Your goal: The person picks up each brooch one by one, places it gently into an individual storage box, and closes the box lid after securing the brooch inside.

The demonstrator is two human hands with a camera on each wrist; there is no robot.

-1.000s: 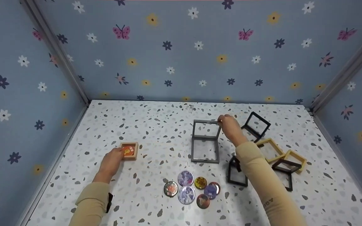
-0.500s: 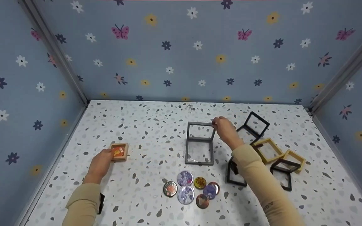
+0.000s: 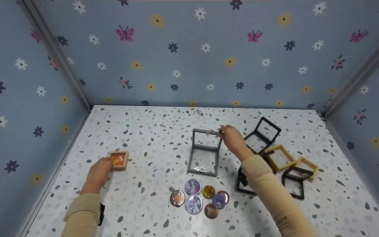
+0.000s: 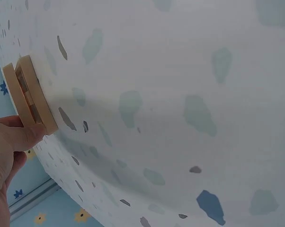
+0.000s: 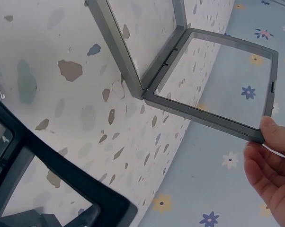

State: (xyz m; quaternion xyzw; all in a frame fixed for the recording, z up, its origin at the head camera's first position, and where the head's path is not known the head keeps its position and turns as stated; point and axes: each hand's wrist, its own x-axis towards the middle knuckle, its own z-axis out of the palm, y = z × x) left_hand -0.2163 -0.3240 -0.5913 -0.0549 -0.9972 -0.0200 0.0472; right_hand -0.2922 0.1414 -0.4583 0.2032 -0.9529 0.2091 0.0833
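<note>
At the left of the table, my left hand point(image 3: 98, 172) pinches the left side of a small square wooden box frame point(image 3: 126, 160). An orange picture point(image 3: 118, 160) shows inside it. The left wrist view has the thumb pressed to the edge of the frame's two wooden layers point(image 4: 40, 101). My right hand point(image 3: 235, 140) holds a grey hinged display frame point(image 3: 218, 163) by the top right corner of its raised half. Its other half lies toward me. In the right wrist view, thumb and fingertips pinch that corner, and clear film fills both halves of the grey frame point(image 5: 204, 117).
Several round badges point(image 3: 193, 204) lie in a cluster at the front middle. Right of the grey frame are black hinged frames point(image 3: 268, 142), two yellow frames point(image 3: 287, 149) and a dark brown open frame point(image 3: 303, 188). My right sleeve partly covers another black frame point(image 3: 239, 184). Flowered walls enclose the table.
My left hand has slid the wooden frame leftward. My right hand has drawn the grey frame left and slightly toward me, turning it a little. The badges stay put.
</note>
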